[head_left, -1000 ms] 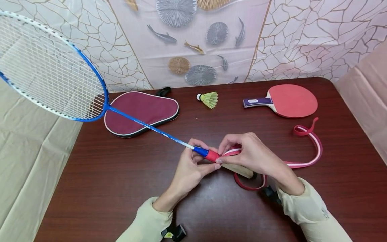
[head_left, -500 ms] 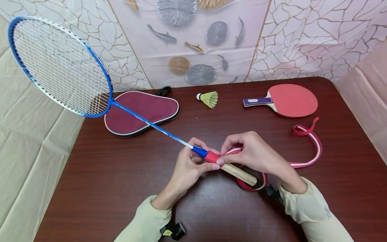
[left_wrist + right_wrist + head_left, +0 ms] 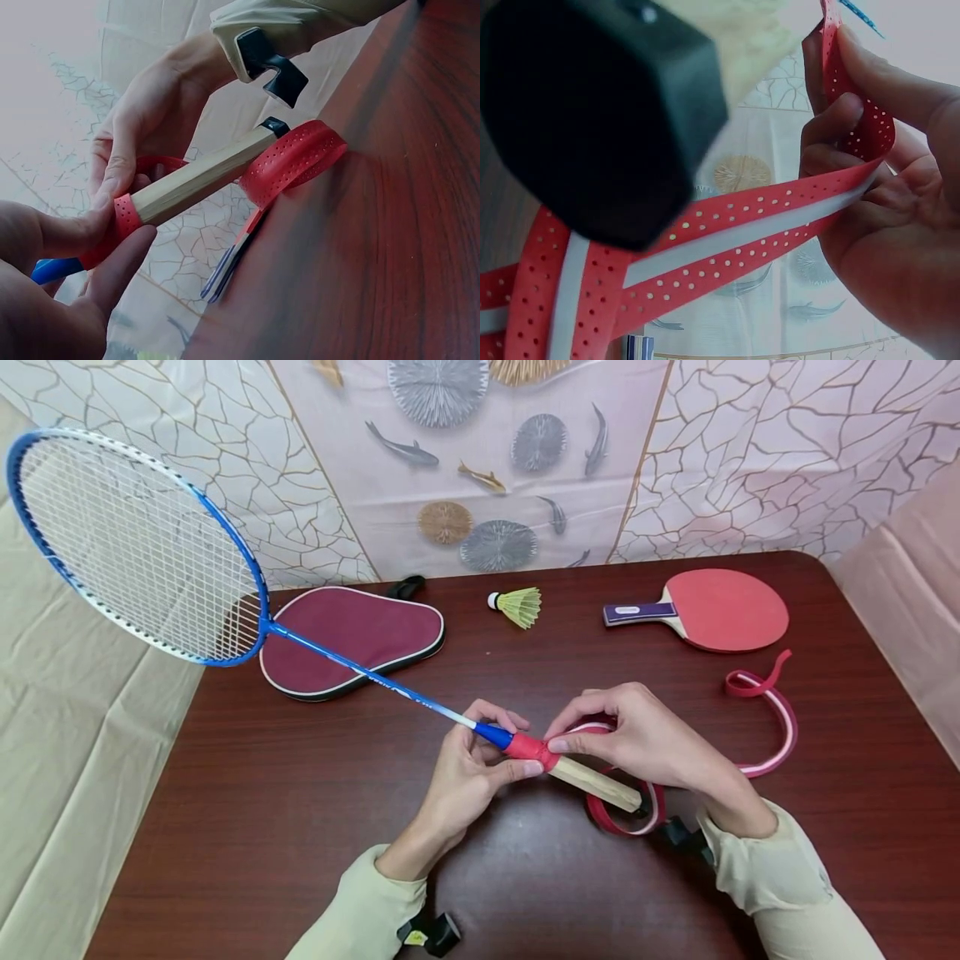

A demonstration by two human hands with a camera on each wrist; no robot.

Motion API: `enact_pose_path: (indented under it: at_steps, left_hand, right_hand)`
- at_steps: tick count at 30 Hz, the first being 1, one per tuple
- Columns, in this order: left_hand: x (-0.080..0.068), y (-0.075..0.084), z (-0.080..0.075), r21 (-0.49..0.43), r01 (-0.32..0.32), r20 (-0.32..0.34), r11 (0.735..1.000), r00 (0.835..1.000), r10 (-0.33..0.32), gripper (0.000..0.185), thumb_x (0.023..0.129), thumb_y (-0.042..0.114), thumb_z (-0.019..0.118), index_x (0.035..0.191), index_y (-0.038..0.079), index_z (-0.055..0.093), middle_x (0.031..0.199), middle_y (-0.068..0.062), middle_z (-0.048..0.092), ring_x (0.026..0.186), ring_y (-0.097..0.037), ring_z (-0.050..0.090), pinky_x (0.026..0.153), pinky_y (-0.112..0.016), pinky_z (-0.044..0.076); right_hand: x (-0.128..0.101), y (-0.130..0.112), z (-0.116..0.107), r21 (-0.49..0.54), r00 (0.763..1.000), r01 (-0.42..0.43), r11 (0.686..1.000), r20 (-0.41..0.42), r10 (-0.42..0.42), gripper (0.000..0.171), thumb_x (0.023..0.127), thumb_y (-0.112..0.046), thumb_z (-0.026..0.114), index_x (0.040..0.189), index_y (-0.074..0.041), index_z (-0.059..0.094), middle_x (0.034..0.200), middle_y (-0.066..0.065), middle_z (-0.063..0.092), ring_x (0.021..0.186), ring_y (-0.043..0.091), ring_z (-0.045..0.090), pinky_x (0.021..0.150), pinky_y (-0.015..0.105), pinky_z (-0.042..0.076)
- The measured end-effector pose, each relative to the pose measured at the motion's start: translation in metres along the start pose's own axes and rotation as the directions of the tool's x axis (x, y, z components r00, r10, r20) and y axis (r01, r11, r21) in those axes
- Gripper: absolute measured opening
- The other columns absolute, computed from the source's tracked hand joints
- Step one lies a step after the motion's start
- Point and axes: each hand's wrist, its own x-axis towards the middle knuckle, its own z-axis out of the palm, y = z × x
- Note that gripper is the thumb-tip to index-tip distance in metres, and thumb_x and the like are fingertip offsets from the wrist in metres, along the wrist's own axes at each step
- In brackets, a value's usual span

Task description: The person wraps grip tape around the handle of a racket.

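Gripping: left hand [image 3: 468,768] pinches the badminton racket [image 3: 300,643] at the top of its handle, thumb and fingertips [image 3: 531,767] clamped on the few red turns already wound there; the blue collar sits just beyond the fingertips
Right hand: right hand [image 3: 637,739] has its fingers curled round the red grip tape [image 3: 780,727], the forefinger tip pressed on the wound part, just beside the left thumb; in the right wrist view the perforated tape [image 3: 780,225] runs across the palm and up between thumb and fingers
Handle: bare wooden handle [image 3: 596,783] slants out below the right fingers, its black end cap near the wrist; unwound from the fingers to the cap
Tape slack: loose tape loops under the handle end, then curves away on the table [image 3: 247,827] behind the right hand, white backing showing; its free end curls up well beyond the knuckles
Racket head: stringed head held in the air, far from the left fingers, past the table's edge
Beyond the fingers: maroon paddle cover [image 3: 348,639] under the shaft; yellow shuttlecock [image 3: 516,605] and red table tennis paddle [image 3: 708,608] farther off, apart from both hands
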Motion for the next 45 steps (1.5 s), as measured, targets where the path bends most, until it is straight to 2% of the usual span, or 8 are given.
enact_pose_path:
  at_steps: [6,15,20,23,25,32,37,45]
  left_hand:
    - [0.0000,0.0004,-0.0007,-0.014,0.022,0.002,1.000,1.000,-0.022,0.043,0.076,-0.011,0.078,0.105,0.001,0.050,0.106,-0.022,0.066,0.091,-0.035,0.068,0.078,-0.037,0.058]
    - [-0.0014,0.0018,-0.0013,-0.017,0.047,0.017,0.999,0.999,-0.047,0.043,0.075,-0.010,0.079,0.105,0.002,0.050,0.105,-0.019,0.070,0.091,-0.036,0.069,0.079,-0.040,0.057]
    - [-0.0025,0.0026,-0.0004,0.018,0.051,-0.012,0.999,0.999,-0.051,0.041,0.076,-0.008,0.079,0.106,0.002,0.052,0.106,-0.016,0.070,0.092,-0.034,0.069,0.079,-0.038,0.057]
    - [-0.0028,0.0027,0.0001,0.039,0.055,-0.027,0.998,0.998,-0.054,0.041,0.078,-0.006,0.078,0.108,0.004,0.053,0.107,-0.014,0.070,0.092,-0.033,0.069,0.074,-0.034,0.057]
    - [-0.0027,0.0025,0.0005,0.039,0.061,-0.024,0.997,0.998,-0.060,0.040,0.079,-0.006,0.077,0.109,0.004,0.053,0.109,-0.014,0.070,0.093,-0.033,0.069,0.072,-0.032,0.056]
    - [-0.0036,0.0031,0.0020,0.060,0.080,0.008,0.995,0.997,-0.080,0.047,0.078,-0.005,0.079,0.115,0.007,0.053,0.117,-0.019,0.058,0.101,-0.032,0.064,0.080,-0.035,0.056]
    - [-0.0044,0.0027,0.0026,0.102,0.084,-0.009,0.991,0.996,-0.084,0.050,0.076,0.002,0.083,0.117,0.011,0.054,0.112,-0.013,0.060,0.098,-0.030,0.064,0.076,-0.034,0.056]
    - [-0.0071,0.0081,0.0051,0.109,0.123,-0.062,0.986,0.991,-0.116,0.051,0.076,0.002,0.084,0.119,0.012,0.058,0.104,-0.015,0.065,0.091,-0.029,0.066,0.076,-0.034,0.057]
  right_hand:
    - [0.0007,0.0000,0.0009,0.011,1.000,-0.019,1.000,-0.002,0.019,0.007,0.084,-0.030,0.079,0.090,-0.031,0.076,0.082,-0.015,0.068,0.071,0.011,0.059,0.058,0.024,0.046]
    - [0.0020,0.0019,0.0024,0.020,0.999,-0.036,0.999,0.017,0.036,0.008,0.083,-0.027,0.080,0.089,-0.030,0.076,0.081,-0.014,0.069,0.072,0.010,0.061,0.059,0.026,0.046]
    - [0.0028,0.0018,0.0038,-0.005,0.999,-0.034,0.999,0.005,0.034,0.010,0.082,-0.025,0.082,0.088,-0.030,0.077,0.081,-0.015,0.068,0.070,0.011,0.060,0.056,0.026,0.046]
    - [0.0032,0.0025,0.0044,-0.027,1.000,-0.018,0.999,-0.010,0.018,0.011,0.081,-0.023,0.082,0.088,-0.030,0.076,0.081,-0.016,0.068,0.071,0.010,0.061,0.057,0.027,0.047]
    - [0.0027,0.0031,0.0044,-0.047,1.000,-0.008,0.999,-0.019,0.007,0.012,0.081,-0.022,0.082,0.088,-0.029,0.076,0.082,-0.017,0.068,0.072,0.009,0.061,0.059,0.027,0.048]
    - [0.0008,0.0048,0.0037,-0.107,0.999,0.022,0.994,-0.028,-0.025,0.015,0.079,-0.018,0.084,0.088,-0.028,0.076,0.081,-0.018,0.066,0.072,0.005,0.060,0.061,0.025,0.048]
    - [0.0007,0.0028,0.0042,-0.104,0.999,0.021,0.994,-0.024,-0.024,0.016,0.079,-0.019,0.084,0.088,-0.029,0.076,0.081,-0.019,0.066,0.072,0.005,0.060,0.061,0.026,0.048]
    - [0.0009,-0.0016,0.0065,-0.092,1.000,0.011,0.996,-0.014,-0.013,0.020,0.075,-0.022,0.087,0.090,-0.029,0.075,0.084,-0.020,0.068,0.075,0.005,0.061,0.064,0.025,0.049]
